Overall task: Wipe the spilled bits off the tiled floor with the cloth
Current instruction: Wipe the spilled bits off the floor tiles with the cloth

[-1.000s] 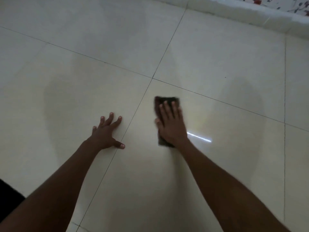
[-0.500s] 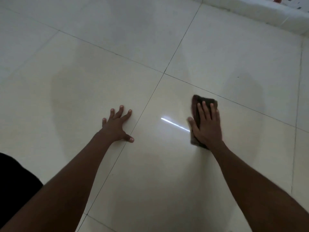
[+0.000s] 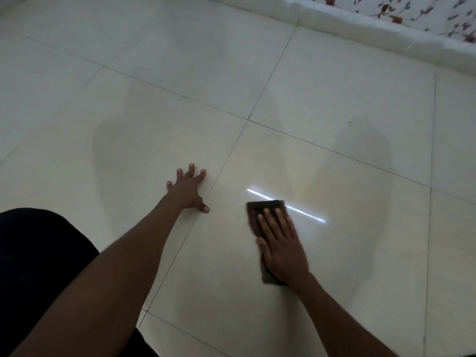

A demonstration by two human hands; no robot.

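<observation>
Glossy tiled floor (image 3: pixel 334 86), no bits visible. Right hand (image 3: pixel 282 249) flat, pressing cloth (image 3: pixel 257 211), long axis along forearm. Left hand (image 3: pixel 186 190) splayed, bracing beside.

Left hand (image 3: pixel 187 188) flat on the floor (image 3: pixel 154 140), fingers (image 3: pixel 190 170) spread, thumb out to the right, arm straight. Right hand (image 3: pixel 282 249) palm-down, fingers straight and together, pressing the cloth (image 3: pixel 260 208); forearm runs in from near right.
</observation>
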